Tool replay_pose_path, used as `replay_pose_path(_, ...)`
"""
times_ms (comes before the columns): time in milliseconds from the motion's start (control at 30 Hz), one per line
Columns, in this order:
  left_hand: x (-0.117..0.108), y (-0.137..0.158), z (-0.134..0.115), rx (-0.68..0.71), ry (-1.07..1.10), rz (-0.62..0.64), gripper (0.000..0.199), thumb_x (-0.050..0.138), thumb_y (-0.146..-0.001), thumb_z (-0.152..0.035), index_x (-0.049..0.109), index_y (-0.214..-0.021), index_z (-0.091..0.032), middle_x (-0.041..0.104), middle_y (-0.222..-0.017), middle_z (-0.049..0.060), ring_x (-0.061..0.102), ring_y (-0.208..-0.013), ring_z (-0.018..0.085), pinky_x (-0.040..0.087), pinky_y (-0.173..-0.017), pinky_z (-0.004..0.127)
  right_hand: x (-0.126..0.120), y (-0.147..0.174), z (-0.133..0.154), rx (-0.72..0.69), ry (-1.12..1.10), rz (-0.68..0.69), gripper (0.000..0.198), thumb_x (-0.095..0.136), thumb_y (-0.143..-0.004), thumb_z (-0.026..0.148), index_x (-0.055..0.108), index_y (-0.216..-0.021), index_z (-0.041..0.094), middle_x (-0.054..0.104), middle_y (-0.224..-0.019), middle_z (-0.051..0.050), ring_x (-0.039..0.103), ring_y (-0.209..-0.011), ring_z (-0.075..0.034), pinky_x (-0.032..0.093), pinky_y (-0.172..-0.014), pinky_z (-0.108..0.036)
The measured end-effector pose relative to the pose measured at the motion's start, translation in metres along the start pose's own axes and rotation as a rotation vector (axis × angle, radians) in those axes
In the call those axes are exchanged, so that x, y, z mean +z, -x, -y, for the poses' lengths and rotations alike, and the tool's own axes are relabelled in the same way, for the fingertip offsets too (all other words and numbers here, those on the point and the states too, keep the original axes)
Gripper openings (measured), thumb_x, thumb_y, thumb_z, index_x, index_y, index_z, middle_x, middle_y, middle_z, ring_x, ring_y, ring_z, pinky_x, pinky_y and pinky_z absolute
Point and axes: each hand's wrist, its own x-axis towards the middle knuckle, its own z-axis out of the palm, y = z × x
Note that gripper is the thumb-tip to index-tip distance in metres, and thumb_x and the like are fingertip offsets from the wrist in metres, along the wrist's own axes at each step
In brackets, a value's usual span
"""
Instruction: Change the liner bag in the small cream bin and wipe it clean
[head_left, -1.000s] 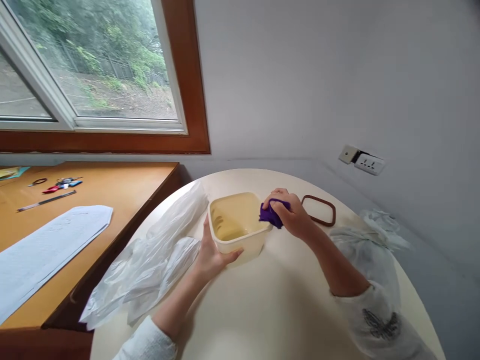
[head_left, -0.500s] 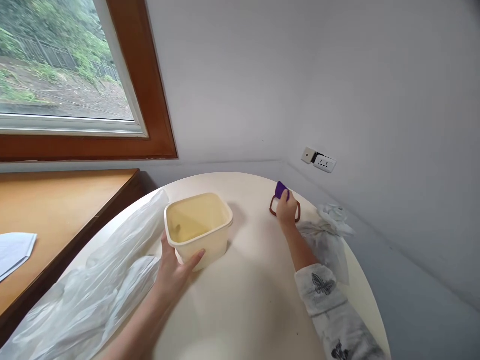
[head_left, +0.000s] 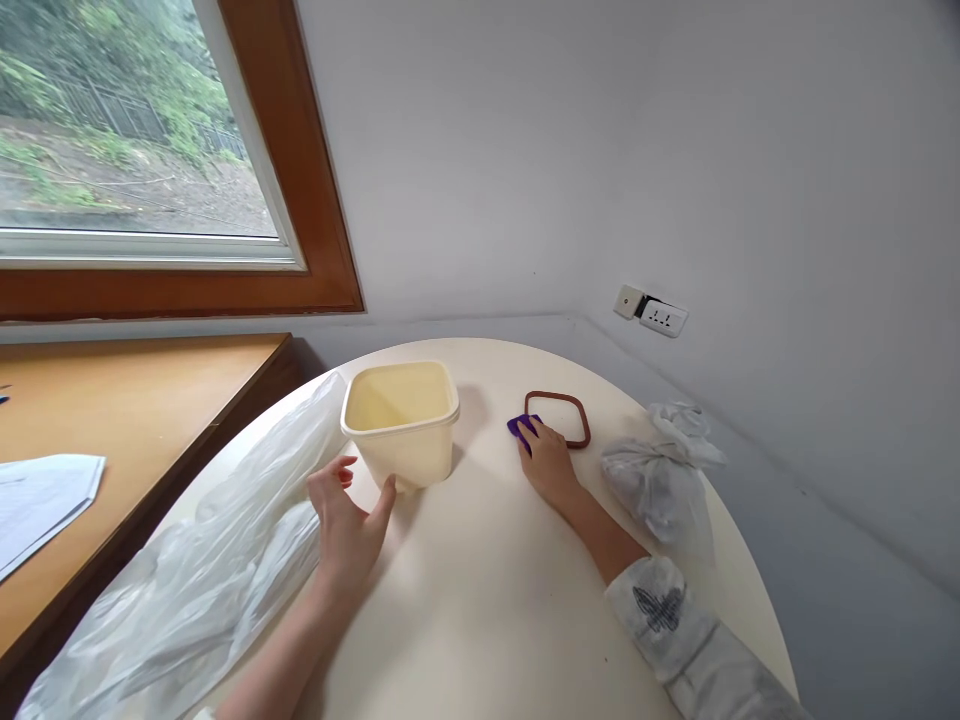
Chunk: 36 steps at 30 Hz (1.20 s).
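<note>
A cream plastic bin [head_left: 409,450] with a rounded rim stands upright on the round table. Just in front of its left side is my left hand [head_left: 349,520], its fingers and thumb spread with nothing in them. The thumb tip is close to the bin's lower front; whether it touches, I cannot tell. My right hand [head_left: 551,465] is down at the tabletop, fingers over a purple cloth [head_left: 525,428] partly hidden under them. Right behind that hand lies a brown rounded-square ring [head_left: 587,420], flat on the table.
Crumpled clear plastic sheeting [head_left: 247,530] covers the left side of the round table [head_left: 480,620]. A knotted plastic bag [head_left: 652,475] sits by the right edge. To the left, papers [head_left: 49,500] lie on a wooden desk [head_left: 165,400]. A wall socket [head_left: 664,317] is beyond.
My left hand has let go of the bin, which now stands slightly farther back. My right hand has brought the purple cloth left and nearer, down onto the table, uncovering the brown ring.
</note>
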Motion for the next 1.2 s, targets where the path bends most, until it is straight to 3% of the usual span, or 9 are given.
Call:
replay_pose_path(233,-0.007,0.012,-0.012,0.164,0.0,-0.04,0.018,0.053,-0.076,-0.026,0.04,-0.086,-0.022,0.039,-0.08,0.001,0.041,-0.075,0.017,0.041,-0.059,0.027,-0.021,0.04,0.019,-0.123,-0.048,0.002,0.028,0.038,-0.086,0.019,0.061,-0.102,0.02,0.058,-0.102,-0.008,0.051,-0.095,-0.021,0.04,-0.083,-0.036)
replay_pose_path(433,-0.005,0.041,-0.034,0.196,0.092,0.439,0.004,0.041,-0.081,-0.02,0.043,-0.079,-0.021,0.042,-0.065,-0.002,0.042,-0.06,0.012,0.034,-0.047,0.02,-0.039,0.086,0.037,-0.264,-0.148,0.043,0.022,0.04,-0.085,0.016,0.06,-0.092,0.02,0.057,-0.093,-0.008,0.051,-0.086,-0.02,0.043,-0.077,-0.037)
replay_pose_path(567,-0.002,0.049,-0.041,0.122,-0.038,0.65,0.02,0.038,-0.085,-0.028,0.049,-0.099,-0.02,0.05,-0.066,-0.002,0.045,-0.054,0.012,0.038,-0.052,0.023,-0.048,0.118,0.048,-0.418,-0.205,0.154,0.018,0.042,-0.084,0.014,0.058,-0.089,0.019,0.057,-0.093,-0.008,0.05,-0.087,-0.021,0.043,-0.079,-0.038)
replay_pose_path(700,0.002,0.048,-0.039,0.122,-0.144,0.662,0.033,0.037,-0.087,-0.036,0.049,-0.114,-0.021,0.057,-0.07,0.0,0.053,-0.058,0.015,0.04,-0.056,0.026,-0.056,0.138,0.057,-0.514,-0.294,0.256,0.017,0.048,-0.081,0.018,0.058,-0.094,0.021,0.058,-0.099,-0.008,0.052,-0.093,-0.022,0.043,-0.081,-0.04)
replay_pose_path(833,0.004,0.047,-0.037,0.192,-0.184,0.651,0.032,0.042,-0.085,-0.034,0.053,-0.112,-0.021,0.062,-0.076,0.003,0.057,-0.068,0.018,0.042,-0.062,0.028,-0.065,0.144,0.062,-0.585,-0.348,0.374,0.034,0.054,-0.076,0.022,0.056,-0.11,0.024,0.057,-0.107,-0.009,0.052,-0.1,-0.025,0.044,-0.085,-0.043)
replay_pose_path(967,0.003,0.046,-0.038,0.197,-0.198,0.675,0.026,0.043,-0.084,-0.028,0.056,-0.106,-0.022,0.062,-0.078,0.003,0.057,-0.069,0.018,0.041,-0.062,0.028,-0.065,0.145,0.059,-0.615,-0.388,0.388,0.052,0.052,-0.073,0.011,0.05,-0.123,0.024,0.057,-0.116,-0.01,0.052,-0.106,-0.025,0.045,-0.09,-0.042)
replay_pose_path(1067,0.002,0.045,-0.038,0.188,-0.201,0.677,0.024,0.044,-0.083,-0.027,0.056,-0.103,-0.022,0.061,-0.076,0.003,0.057,-0.067,0.017,0.041,-0.061,0.027,-0.06,0.146,0.055,-0.623,-0.468,0.358,0.05,0.046,-0.077,0.009,0.05,-0.125,0.023,0.06,-0.117,-0.009,0.054,-0.107,-0.024,0.045,-0.091,-0.043)
replay_pose_path(1133,0.002,0.045,-0.037,0.192,-0.203,0.683,0.023,0.043,-0.084,-0.028,0.056,-0.102,-0.022,0.061,-0.075,0.002,0.056,-0.067,0.017,0.04,-0.061,0.027,-0.059,0.146,0.054,-0.521,-0.584,0.384,0.043,0.044,-0.082,0.012,0.053,-0.123,0.022,0.063,-0.111,-0.009,0.058,-0.102,-0.022,0.048,-0.088,-0.041)
replay_pose_path(1200,0.002,0.046,-0.036,0.203,-0.201,0.688,0.024,0.043,-0.084,-0.03,0.055,-0.103,-0.022,0.061,-0.076,0.003,0.057,-0.069,0.018,0.041,-0.062,0.027,-0.061,0.142,0.054,-0.291,-0.714,0.442,0.035,0.044,-0.085,0.019,0.058,-0.117,0.022,0.066,-0.107,-0.008,0.061,-0.098,-0.021,0.05,-0.086,-0.037)
